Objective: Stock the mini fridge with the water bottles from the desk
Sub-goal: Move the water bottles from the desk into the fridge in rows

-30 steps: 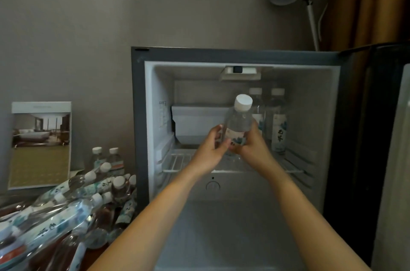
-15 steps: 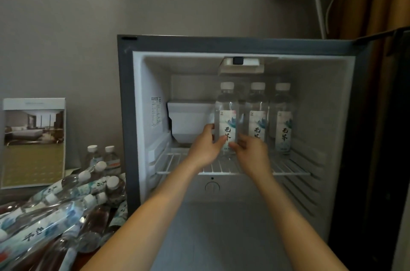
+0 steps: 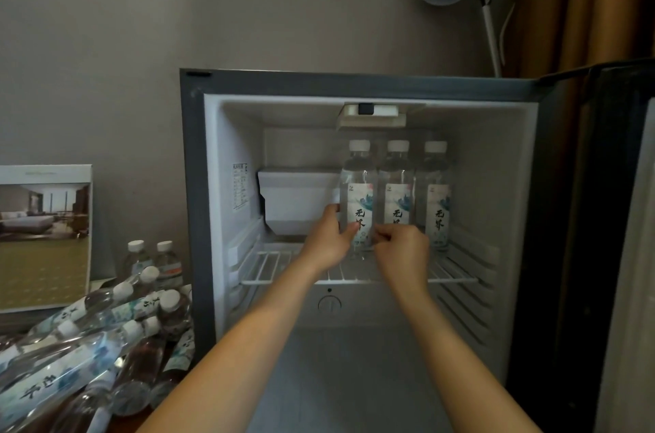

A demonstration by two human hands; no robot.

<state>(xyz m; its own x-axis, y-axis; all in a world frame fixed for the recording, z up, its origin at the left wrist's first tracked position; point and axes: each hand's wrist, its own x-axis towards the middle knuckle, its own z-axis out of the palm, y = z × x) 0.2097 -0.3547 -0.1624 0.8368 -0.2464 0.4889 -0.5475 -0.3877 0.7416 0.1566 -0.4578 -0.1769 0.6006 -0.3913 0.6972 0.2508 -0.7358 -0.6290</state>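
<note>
Head view, grey wall, open mini fridge

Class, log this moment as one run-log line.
step: seating bottle on shelf | left hand: on bottle | right hand: at its base | fridge row: three bottles

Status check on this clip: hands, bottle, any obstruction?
Left hand gripping leftmost bottle upright on wire shelf; right hand at its base. Three bottles in a row. Nothing blocking.

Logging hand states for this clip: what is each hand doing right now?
Left hand: fingers closed on the leftmost bottle on the shelf.
Right hand: fingers curled at that bottle's base; real grip cannot be told.
</note>
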